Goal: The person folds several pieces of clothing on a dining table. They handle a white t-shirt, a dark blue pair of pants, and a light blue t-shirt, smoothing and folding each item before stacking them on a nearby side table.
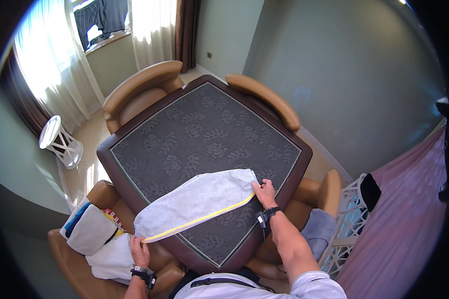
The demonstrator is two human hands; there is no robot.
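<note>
home: 4 armchairs (139, 81), sheer curtains (52, 57)

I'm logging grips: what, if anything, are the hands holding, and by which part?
A grey cloth, by its yellow-striped edge: left hand near one end, right hand near the other.

No legible words, numbers or signs (large or small).
</note>
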